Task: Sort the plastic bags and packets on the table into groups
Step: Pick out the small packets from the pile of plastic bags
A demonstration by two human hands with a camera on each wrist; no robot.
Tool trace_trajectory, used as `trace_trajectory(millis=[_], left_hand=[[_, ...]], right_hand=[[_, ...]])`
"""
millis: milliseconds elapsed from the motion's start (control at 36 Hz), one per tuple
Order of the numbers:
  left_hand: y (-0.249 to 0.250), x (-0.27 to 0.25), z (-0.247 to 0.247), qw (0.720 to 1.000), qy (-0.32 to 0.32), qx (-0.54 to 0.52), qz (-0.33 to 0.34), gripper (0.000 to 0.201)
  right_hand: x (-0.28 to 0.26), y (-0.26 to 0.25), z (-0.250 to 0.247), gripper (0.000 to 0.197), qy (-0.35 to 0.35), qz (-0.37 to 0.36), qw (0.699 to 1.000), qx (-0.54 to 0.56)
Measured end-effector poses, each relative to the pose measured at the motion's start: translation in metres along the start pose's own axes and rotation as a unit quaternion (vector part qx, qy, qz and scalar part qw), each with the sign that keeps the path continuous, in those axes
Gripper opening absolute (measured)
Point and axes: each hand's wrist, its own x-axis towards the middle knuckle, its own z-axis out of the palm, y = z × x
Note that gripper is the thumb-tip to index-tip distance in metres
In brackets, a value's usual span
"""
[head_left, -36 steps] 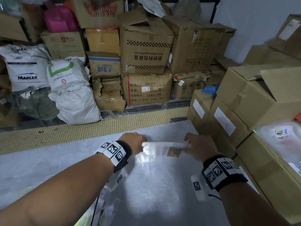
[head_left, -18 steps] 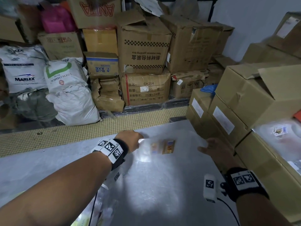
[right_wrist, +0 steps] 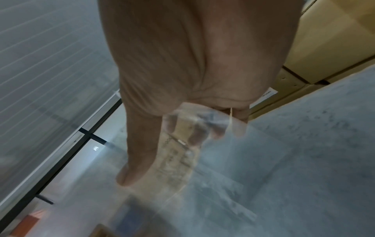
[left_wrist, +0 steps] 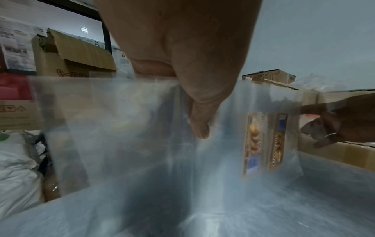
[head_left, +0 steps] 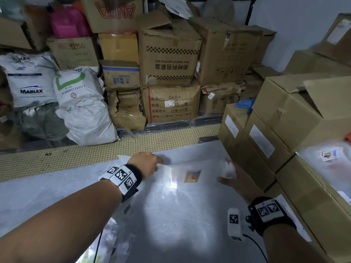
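Observation:
A clear plastic bag [head_left: 182, 173] with a gold printed label [head_left: 192, 176] hangs low over the grey metal table [head_left: 171, 215]. My left hand [head_left: 148, 164] pinches its left top edge between thumb and fingers; the left wrist view shows the thumb [left_wrist: 199, 112] on the bag [left_wrist: 142, 136]. My right hand [head_left: 228, 176] is at the bag's right end, fingers curled round a bit of crumpled clear plastic [head_left: 228, 168], seen across the fingers in the right wrist view [right_wrist: 194, 126]. Whether that plastic is a separate packet or the bag's edge I cannot tell.
More clear bags [head_left: 106, 243] lie at the table's near left under my left arm. Stacked cardboard boxes [head_left: 284, 130] wall the right side, with clear packets [head_left: 326, 158] on top. A yellow tiled ledge [head_left: 95, 154], sacks and cartons stand behind the table.
The right hand let go of the bag's right end, drew back to the right, and now is near that end again with clear plastic in its fingers. The left hand kept its hold.

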Motion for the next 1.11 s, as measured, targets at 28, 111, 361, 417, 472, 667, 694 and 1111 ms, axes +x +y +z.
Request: trace_trajectory(millis=[28, 111, 361, 417, 472, 667, 694, 1111], left_hand=[[0.0, 0.0, 0.0, 1.0, 0.001, -0.001, -0.002, 0.041], [-0.001, 0.001, 0.0, 1.0, 0.001, -0.003, -0.009, 0.041], [-0.007, 0.007, 0.005, 1.0, 0.003, -0.005, -0.026, 0.037], [-0.008, 0.009, 0.006, 1.0, -0.003, -0.007, -0.031, 0.036], [-0.009, 0.009, 0.006, 0.999, -0.006, -0.006, -0.032, 0.036], [-0.014, 0.01, 0.005, 0.999, -0.002, -0.028, -0.047, 0.039], [-0.015, 0.011, 0.005, 0.998, -0.003, -0.031, -0.049, 0.041], [-0.008, 0.017, 0.0, 1.0, 0.016, -0.012, -0.019, 0.045]], right_hand=[[0.001, -0.001, 0.0, 0.107, -0.002, -0.006, 1.0, -0.006], [0.004, -0.004, 0.004, 0.105, -0.021, -0.024, 0.999, -0.021], [0.011, -0.005, 0.009, 0.039, -0.002, -0.001, 1.0, -0.012], [0.01, -0.007, 0.01, 0.031, 0.009, -0.009, 1.0, -0.004], [0.011, -0.006, 0.011, 0.033, 0.013, -0.011, 1.0, 0.01], [0.012, -0.003, 0.013, 0.096, -0.026, -0.021, 0.999, 0.021], [0.011, -0.005, 0.013, 0.097, -0.032, -0.028, 0.999, 0.015], [0.005, -0.007, 0.014, 0.043, -0.022, -0.019, 0.999, 0.016]])
